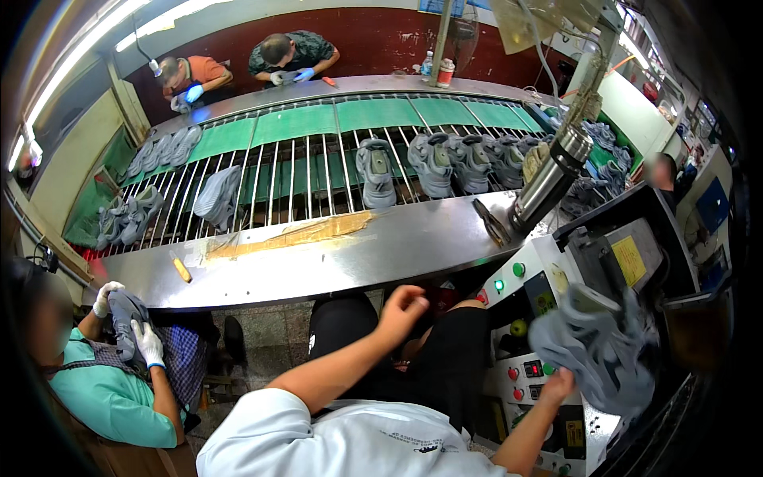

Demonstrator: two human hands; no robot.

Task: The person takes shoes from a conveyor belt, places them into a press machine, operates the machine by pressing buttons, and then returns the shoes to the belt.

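Note:
On the right, my right hand [560, 385] is closed on the edge of a grey sneaker [592, 350], held over the white control panel. Motion smears the sneaker, and I cannot tell whether a second one is bunched with it. Above my lap, just short of the metal bench edge, my left hand [401, 314] hangs with loosely bent, parted fingers and nothing visible in them. Beyond it, a grey sneaker [376, 173] stands on the roller conveyor, with several more sneakers [470, 165] lined up to its right.
The steel ledge [318, 266] carries a yellow-handled tool [181, 269], a dark looped item [491, 222] and a steel thermos [552, 179]. A control panel [513, 370] with buttons stands beside my right leg. At left, a gloved co-worker handles a shoe [127, 322]; two others work across the conveyor.

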